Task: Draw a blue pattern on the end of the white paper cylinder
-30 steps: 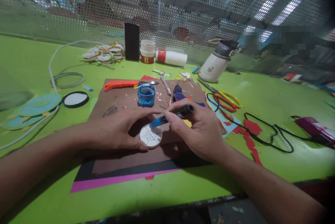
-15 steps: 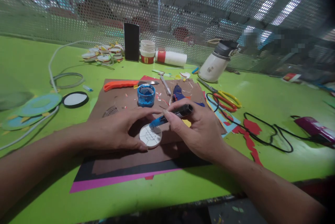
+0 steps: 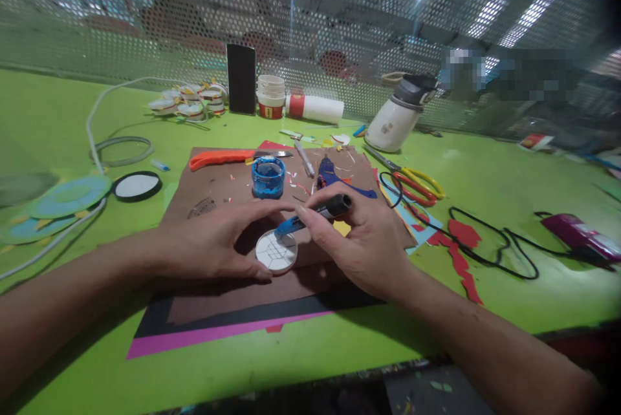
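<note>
My left hand (image 3: 213,240) curls round the left side of a small white disc (image 3: 276,251), thumb at its near edge. Dark lines in a polygon pattern cross the disc's top. Between the thumb and fingers of my right hand (image 3: 361,244) is a marker (image 3: 315,216) with a blue front end and black tail, its tip at the disc's upper face. Under both hands lies brown paper (image 3: 213,295) on black and magenta sheets. Just beyond the disc stands a blue-stained jar (image 3: 268,178). A blue glue gun (image 3: 334,176) lies past my right hand.
An orange-handled knife (image 3: 220,158) lies at the paper's far edge. Scissors (image 3: 422,185) and a black cord (image 3: 490,266) are on the right. At the back stand a phone (image 3: 241,79), paper cups (image 3: 270,98) and a white bottle (image 3: 394,121). A black-rimmed disc (image 3: 137,187) sits left.
The whole view has shifted slightly, so things appear a little further left. Both hands keep their hold, and the marker's tip remains at the disc.
</note>
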`<move>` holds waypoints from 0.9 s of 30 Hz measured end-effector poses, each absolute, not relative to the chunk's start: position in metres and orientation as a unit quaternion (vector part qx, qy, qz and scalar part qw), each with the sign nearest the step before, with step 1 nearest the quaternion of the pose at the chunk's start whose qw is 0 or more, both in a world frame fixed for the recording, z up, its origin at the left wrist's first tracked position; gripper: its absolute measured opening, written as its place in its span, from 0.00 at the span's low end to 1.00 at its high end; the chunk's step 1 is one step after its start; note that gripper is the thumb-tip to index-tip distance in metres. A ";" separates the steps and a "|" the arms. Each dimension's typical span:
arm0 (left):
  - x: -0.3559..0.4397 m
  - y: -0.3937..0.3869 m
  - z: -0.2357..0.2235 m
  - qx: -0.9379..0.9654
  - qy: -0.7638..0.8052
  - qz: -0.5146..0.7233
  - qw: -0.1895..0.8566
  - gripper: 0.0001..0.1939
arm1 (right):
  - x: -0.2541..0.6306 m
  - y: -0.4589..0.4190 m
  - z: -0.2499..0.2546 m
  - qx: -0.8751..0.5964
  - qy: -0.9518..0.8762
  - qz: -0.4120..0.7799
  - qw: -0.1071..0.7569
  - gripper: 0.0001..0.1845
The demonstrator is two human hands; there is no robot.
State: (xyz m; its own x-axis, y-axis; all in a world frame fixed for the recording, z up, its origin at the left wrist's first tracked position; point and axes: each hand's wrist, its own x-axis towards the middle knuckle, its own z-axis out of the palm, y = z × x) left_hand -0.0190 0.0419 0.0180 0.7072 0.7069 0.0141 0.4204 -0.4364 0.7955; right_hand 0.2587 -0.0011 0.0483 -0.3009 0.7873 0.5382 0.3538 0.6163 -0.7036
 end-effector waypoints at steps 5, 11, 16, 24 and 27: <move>-0.020 0.041 0.018 0.827 0.319 0.177 0.428 0.55 | 0.260 -0.001 0.048 -0.370 -0.760 0.228 0.483 0.10; -0.019 0.041 0.016 0.821 0.332 0.188 0.425 0.55 | 0.260 -0.003 0.052 -0.366 -0.749 0.209 0.511 0.09; -0.023 0.042 0.011 0.821 0.348 0.176 0.417 0.57 | 0.259 -0.002 0.052 -0.356 -0.754 0.229 0.503 0.10; -0.024 0.043 0.012 0.827 0.370 0.162 0.391 0.60 | 0.258 -0.001 0.046 -0.349 -0.758 0.228 0.502 0.10; -0.023 0.043 0.012 0.824 0.370 0.160 0.400 0.60 | 0.258 0.000 0.045 -0.336 -0.759 0.219 0.512 0.10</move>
State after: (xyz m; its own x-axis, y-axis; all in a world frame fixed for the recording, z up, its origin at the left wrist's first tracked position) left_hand -0.0231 0.0425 0.0125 0.6760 0.7362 -0.0326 0.4810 -0.4074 0.7763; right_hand 0.2582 -0.0003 0.0447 -0.2492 0.7354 0.6302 0.2866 0.6776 -0.6773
